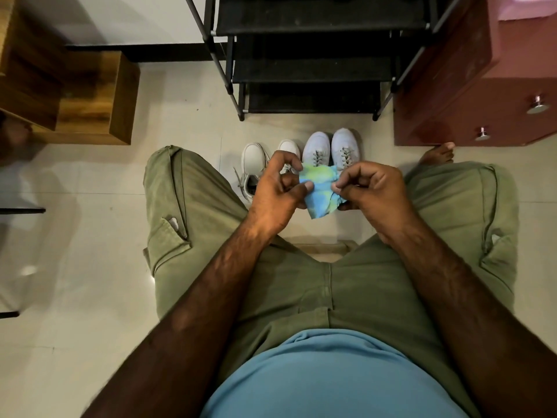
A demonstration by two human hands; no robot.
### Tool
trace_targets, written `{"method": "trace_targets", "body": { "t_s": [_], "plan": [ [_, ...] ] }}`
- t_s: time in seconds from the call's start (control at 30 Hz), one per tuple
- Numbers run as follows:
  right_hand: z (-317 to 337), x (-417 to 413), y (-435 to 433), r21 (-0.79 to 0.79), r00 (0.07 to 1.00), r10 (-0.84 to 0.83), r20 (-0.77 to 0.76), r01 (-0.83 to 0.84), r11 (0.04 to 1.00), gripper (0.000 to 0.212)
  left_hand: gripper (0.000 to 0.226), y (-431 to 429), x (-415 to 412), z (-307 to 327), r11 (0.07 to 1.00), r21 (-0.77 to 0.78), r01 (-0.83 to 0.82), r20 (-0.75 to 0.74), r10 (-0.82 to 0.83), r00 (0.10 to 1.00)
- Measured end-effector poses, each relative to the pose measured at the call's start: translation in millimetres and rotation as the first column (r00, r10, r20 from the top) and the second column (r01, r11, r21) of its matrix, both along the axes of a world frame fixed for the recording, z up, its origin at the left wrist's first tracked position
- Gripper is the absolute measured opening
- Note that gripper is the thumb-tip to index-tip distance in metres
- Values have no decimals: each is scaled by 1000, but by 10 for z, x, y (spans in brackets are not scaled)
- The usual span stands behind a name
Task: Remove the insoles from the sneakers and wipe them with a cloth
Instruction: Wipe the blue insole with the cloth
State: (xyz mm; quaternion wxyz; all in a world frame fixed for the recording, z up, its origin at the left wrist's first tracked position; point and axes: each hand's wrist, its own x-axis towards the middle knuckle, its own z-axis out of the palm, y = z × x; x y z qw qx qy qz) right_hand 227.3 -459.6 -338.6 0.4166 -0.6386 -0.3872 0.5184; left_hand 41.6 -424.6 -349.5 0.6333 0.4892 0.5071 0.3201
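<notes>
Sneakers [316,146] on floor at 12 o'clock, insoles unseen, judged not yet out. Cloth [319,191] mid-air, pinched at 9 o'clock edge by left grip [277,188], at 3 o'clock edge by right grip [370,188]. Risk: light fingertip pinch slips, cloth drops; no grip free for insoles.

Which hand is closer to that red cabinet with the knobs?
Right. The right hand pinches the cloth on the side toward the cabinet; the left hand pinches the cloth's other side, farther from the cabinet.

Dim warm light, floor glare, edge distortion
</notes>
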Motion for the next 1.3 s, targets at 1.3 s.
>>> {"method": "trace_targets", "body": {
  "t_s": [1.3],
  "plan": [
    [36,-1,9,70,992,122,-41,-119,990,20,25,22,15,27,998,56,18,-146,-9,989]
  ]
}}
